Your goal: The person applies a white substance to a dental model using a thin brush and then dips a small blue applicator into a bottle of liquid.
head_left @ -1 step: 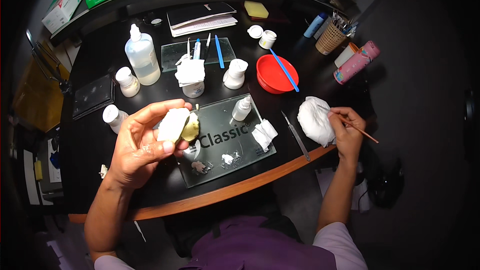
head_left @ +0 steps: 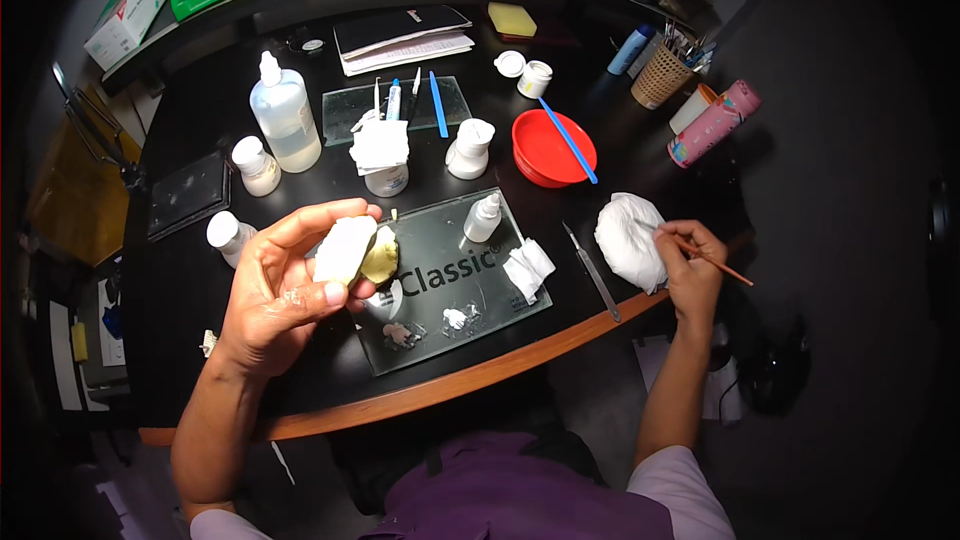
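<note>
My left hand (head_left: 275, 285) is closed round a dental cast (head_left: 346, 249), white on one side with a pale yellow part beside it. It is held above the left part of a glass slab (head_left: 430, 335). My right hand (head_left: 694, 270) pinches a slim brown-handled brush (head_left: 728, 268), its working end hidden by the fingers at a crumpled white wad (head_left: 632, 243). Those fingers touch the wad's right edge. A metal knife or spatula (head_left: 596, 281) lies left of the wad. Two smears of paste (head_left: 456, 319), one white and one pinkish, sit on the slab.
On the slab stand a small dropper bottle (head_left: 483, 218) and a folded tissue (head_left: 528, 269). Behind are a red bowl (head_left: 530, 168) with a blue stick across it, several white bottles and a large squeeze bottle (head_left: 286, 125). A brush basket (head_left: 660, 78) and pink flask (head_left: 712, 127) stand right.
My right hand and the brush have shifted very slightly left against the white wad. The left hand and the cast look the same.
</note>
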Demonstrator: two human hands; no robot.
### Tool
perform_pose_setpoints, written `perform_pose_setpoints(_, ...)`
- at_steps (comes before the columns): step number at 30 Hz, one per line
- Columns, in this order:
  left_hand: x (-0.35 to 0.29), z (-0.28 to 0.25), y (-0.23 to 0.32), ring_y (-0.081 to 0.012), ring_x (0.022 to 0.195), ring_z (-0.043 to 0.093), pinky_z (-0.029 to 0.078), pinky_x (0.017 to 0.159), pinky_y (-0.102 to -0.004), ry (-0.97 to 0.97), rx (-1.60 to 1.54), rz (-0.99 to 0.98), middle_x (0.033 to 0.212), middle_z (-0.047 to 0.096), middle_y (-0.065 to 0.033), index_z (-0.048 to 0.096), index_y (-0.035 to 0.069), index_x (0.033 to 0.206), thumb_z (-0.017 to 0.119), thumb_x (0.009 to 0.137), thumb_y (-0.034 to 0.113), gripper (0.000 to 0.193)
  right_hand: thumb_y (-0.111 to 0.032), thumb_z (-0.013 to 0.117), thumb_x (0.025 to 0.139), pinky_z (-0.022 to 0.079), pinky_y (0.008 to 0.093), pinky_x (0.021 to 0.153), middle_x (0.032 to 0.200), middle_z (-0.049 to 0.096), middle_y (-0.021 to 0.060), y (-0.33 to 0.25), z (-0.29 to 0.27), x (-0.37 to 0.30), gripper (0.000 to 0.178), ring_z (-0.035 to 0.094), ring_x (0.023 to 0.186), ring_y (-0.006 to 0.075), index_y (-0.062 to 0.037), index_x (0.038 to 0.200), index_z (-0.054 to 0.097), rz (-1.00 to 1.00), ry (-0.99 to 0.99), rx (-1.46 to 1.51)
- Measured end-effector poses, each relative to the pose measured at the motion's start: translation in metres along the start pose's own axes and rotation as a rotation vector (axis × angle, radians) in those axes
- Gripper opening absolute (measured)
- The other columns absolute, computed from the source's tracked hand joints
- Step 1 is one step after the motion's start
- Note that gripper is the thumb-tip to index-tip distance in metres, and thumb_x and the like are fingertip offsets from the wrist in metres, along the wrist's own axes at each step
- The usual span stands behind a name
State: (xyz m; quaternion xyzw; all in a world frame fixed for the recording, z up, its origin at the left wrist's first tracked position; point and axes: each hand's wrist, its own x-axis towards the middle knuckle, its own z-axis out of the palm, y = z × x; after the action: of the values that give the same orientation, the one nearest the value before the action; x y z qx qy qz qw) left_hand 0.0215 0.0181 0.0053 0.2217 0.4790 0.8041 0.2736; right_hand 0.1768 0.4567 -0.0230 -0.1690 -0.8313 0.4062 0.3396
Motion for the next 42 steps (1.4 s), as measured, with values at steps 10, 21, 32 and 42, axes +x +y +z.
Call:
perform_pose_setpoints(10, 0.024, 0.014, 0.000, -0.0156, 0.097, 0.066, 0.055, 0.086, -0.0323, -0.110, 0.030, -0.014, 0.120, 0.068, -0.0142, 0.055, -0.013, 0.145, 0.082, 0.078, 0.009, 0.076, 0.005, 0.063, 0.089, 0.057, 0.0317, 0.085, 0.113, 0.066, 0.0161, -0.110, 0.057, -0.011, 0.016, 0.068, 0.091, 0.0173, 0.0048, 0.104, 0.067, -0.370, -0.106, 0.462)
perform_pose_setpoints(21, 0.022, -0.002, -0.019, -0.0241, 0.126, 0.065, 0.056, 0.101, -0.0349, -0.147, -0.015, 0.045, 0.147, 0.058, -0.0210, 0.062, -0.009, 0.142, 0.084, 0.084, 0.005, 0.064, 0.004, 0.074, 0.079, 0.058, 0.0435, 0.088, 0.086, 0.072, 0.0117, -0.155, 0.165, -0.039, 0.025, 0.072, 0.104, 0.0383, -0.0012, 0.103, 0.067, -0.700, -0.360, 0.673)
perform_pose_setpoints(32, 0.018, 0.001, -0.023, -0.0242, 0.128, 0.065, 0.056, 0.102, -0.0321, -0.173, -0.031, 0.006, 0.150, 0.054, -0.0215, 0.059, -0.011, 0.144, 0.082, 0.085, 0.003, 0.065, 0.005, 0.076, 0.077, 0.065, 0.0415, 0.089, 0.090, 0.068, 0.0072, -0.149, 0.163, -0.048, 0.029, 0.068, 0.111, 0.0338, -0.0062, 0.102, 0.067, -0.809, -0.370, 0.490)
perform_pose_setpoints(42, 0.018, 0.001, -0.031, -0.0261, 0.126, 0.066, 0.059, 0.101, -0.0348, -0.139, -0.021, 0.060, 0.149, 0.055, -0.0234, 0.058, -0.010, 0.145, 0.082, 0.087, 0.008, 0.065, -0.009, 0.081, 0.086, 0.060, 0.0570, 0.106, 0.090, 0.071, 0.0023, -0.156, 0.162, -0.050, 0.023, 0.058, 0.112, 0.0314, -0.0131, 0.103, 0.066, -0.909, -0.499, 0.469)
